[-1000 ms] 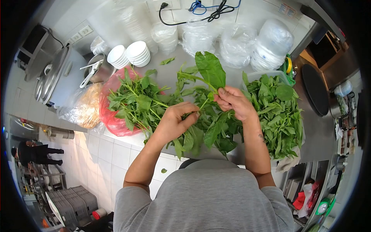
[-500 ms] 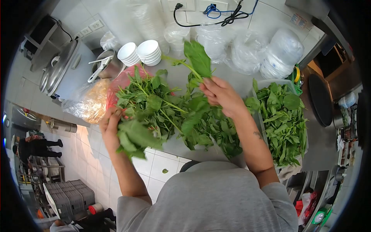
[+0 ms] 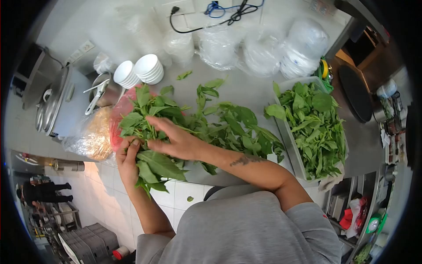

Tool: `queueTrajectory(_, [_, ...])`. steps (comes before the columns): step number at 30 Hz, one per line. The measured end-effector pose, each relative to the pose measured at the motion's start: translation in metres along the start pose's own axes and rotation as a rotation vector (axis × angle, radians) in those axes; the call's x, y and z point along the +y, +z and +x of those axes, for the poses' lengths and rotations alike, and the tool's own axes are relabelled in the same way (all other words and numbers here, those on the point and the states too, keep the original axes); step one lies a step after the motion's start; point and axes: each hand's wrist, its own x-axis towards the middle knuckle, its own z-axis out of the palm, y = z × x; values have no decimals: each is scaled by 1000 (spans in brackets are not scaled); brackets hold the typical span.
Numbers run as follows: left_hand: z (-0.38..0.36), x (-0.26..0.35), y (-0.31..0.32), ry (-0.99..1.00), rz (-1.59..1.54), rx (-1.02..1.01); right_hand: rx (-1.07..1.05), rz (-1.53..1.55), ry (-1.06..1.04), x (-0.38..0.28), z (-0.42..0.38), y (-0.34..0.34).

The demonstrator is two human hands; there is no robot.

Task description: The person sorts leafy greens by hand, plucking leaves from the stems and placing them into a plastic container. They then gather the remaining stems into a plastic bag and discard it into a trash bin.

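My left hand (image 3: 128,160) is closed around the stems of a bunch of leafy greens (image 3: 154,168), whose broad leaves hang over the counter's front edge. My right hand (image 3: 178,140) reaches across to the left, fingers apart, beside that bunch and at a larger heap of greens (image 3: 151,105); nothing shows in its grasp. The heap lies partly on a red plastic bag (image 3: 115,125). More loose greens (image 3: 239,125) spread over the middle of the counter. To the right, a clear plastic tub (image 3: 288,149) is full of leaves (image 3: 314,132).
White bowls (image 3: 149,69) in two stacks and plastic-wrapped containers (image 3: 217,48) line the back. A bag of yellowish food (image 3: 100,134), a pot (image 3: 110,92) and a large lidded cooker (image 3: 66,101) are at left. A black round tray (image 3: 355,93) lies far right. Another person (image 3: 46,192) is in the background.
My right hand has moved left and down from the middle to beside my left hand, no longer holding the leafy sprig. A small sprig now lies near the bowls. The camera view has shifted slightly.
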Motion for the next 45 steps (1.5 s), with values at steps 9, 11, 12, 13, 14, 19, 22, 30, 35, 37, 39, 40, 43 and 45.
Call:
queueTrajectory(9, [8, 15, 172, 26, -20, -365, 460, -107, -32, -59, -110, -79])
queueTrajectory(11, [13, 6, 217, 15, -64, -433, 647, -231, 41, -79, -142, -102])
queueTrajectory(12, [12, 5, 243, 38, -63, -467, 723, -260, 38, -89, -157, -114])
queueTrajectory(13, [8, 5, 269, 61, -61, -501, 798, -287, 34, -98, -172, -125])
queueTrajectory(14, [2, 7, 294, 103, -80, -520, 888, -284, 38, -107, -185, -133])
queueTrajectory(19, [-25, -3, 393, 235, -65, -643, 1324, -218, 57, -114, -252, -174])
queueTrajectory(22, [-18, -21, 430, 377, -18, -649, 1481, -335, 98, -112, -296, -192])
queueTrajectory(30, [-20, -27, 428, 1000, 580, -816, 1606, -665, 298, -101, -353, -177])
queueTrajectory(35, [-80, -55, 419, 1120, 965, -1103, 1648, -788, 280, -81, -362, -181])
queueTrajectory(37, [-76, -71, 433, 1044, 1106, -1228, 1595, -901, 424, -77, -364, -183])
queueTrajectory(39, [-57, -70, 446, 937, 956, -1302, 1563, -901, 508, -82, -364, -180])
queueTrajectory(40, [-42, -70, 453, 848, 845, -1366, 1554, -897, 538, -85, -365, -179])
queueTrajectory(43, [-13, -49, 454, 708, 544, -1407, 1508, -900, 595, -83, -372, -180])
queueTrajectory(45, [1, -20, 453, 551, 526, -1470, 1469, -868, 615, -86, -374, -180])
